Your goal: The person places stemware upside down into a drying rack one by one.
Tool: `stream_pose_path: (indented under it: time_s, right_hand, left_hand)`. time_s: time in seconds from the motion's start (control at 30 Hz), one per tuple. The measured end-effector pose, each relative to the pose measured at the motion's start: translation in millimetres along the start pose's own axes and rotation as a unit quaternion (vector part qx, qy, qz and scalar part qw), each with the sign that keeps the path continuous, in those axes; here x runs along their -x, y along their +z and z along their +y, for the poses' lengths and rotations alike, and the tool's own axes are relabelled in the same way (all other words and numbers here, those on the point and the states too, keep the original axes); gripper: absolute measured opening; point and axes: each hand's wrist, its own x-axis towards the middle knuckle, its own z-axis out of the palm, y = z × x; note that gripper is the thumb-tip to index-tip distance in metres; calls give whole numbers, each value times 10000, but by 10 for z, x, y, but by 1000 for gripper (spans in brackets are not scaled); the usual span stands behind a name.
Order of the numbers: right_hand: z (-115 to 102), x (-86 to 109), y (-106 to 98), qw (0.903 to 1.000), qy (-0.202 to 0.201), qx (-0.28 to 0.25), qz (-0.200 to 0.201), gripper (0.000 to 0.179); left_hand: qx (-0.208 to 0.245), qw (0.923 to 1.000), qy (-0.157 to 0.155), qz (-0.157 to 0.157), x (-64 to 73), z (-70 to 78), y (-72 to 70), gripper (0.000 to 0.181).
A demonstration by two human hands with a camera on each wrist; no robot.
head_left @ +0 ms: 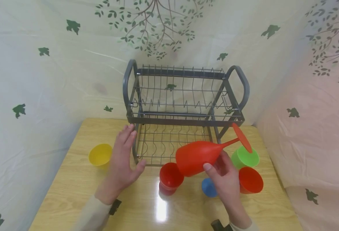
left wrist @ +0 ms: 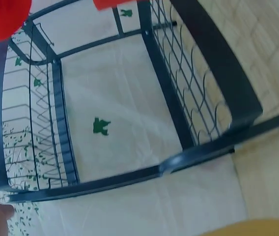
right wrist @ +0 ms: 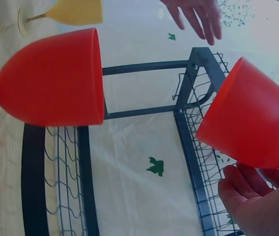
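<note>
My right hand (head_left: 222,179) grips a red plastic goblet (head_left: 198,157) by its bowl, thumb on the near side. The goblet is tipped over, its mouth facing lower left and its round foot up to the right. In the right wrist view the held goblet's bowl (right wrist: 252,118) rests against the fingers. My left hand (head_left: 121,163) holds nothing; its fingers are extended beside the left end of a dark two-tier dish rack (head_left: 185,122). Another red goblet (head_left: 171,176) stands upright in front of the rack, between the hands.
A yellow goblet (head_left: 100,155) stands left of the left hand. To the right are a green cup-shaped vessel (head_left: 245,157) and another red one (head_left: 250,180). A blue piece (head_left: 209,187) lies partly behind the right hand. Patterned cloth (head_left: 56,80) hangs behind the wooden table (head_left: 68,189).
</note>
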Motion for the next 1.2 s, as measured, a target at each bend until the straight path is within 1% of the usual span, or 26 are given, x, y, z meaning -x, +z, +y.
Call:
stream_pose_path:
  time_s: [0.17,0.27,0.33,0.47,0.57,0.7,1.0,1.07,1.2]
  right_hand:
    - [-49,-13,-75,9994,-203,289,-57,52]
    - [-102,-31,-121,9987,-264,439,-48,52]
    - [-157,-45,-149,9980,-236,578,-35,52]
    - [-261,-93,-197,9974,-248,678,-86,52]
    - [-351,-158,-235,9958,-401,809,-166,52]
    - [-491,-263,-279,9922,-727,987,-213,53]
    - [-759,-458,-360,9843,-1310,1177,-88,57]
    - [-815,-503,-377,9826,-1387,1235,-56,58]
    - [-947,-589,-409,9789,-1414,1472,-28,56]
  left_hand:
    - [-644,9973,-139,-314,-59,-60,-80,76]
    - [-900,9948,-267,-400,-103,-92,-97,79]
    - [-1060,9925,-384,-480,-134,-109,-101,81]
    - [-1299,9869,-628,-716,-183,-138,-106,85]
    - [-1390,9831,-768,-912,-216,-153,-112,86]
    - [-1442,9800,-846,-1077,-242,-161,-116,88]
    - [-1477,9794,-806,-1114,-266,-173,-114,88]
    - [-1489,9790,-814,-1131,-267,-173,-114,88]
    - [-1530,9775,-839,-1181,-265,-173,-113,89]
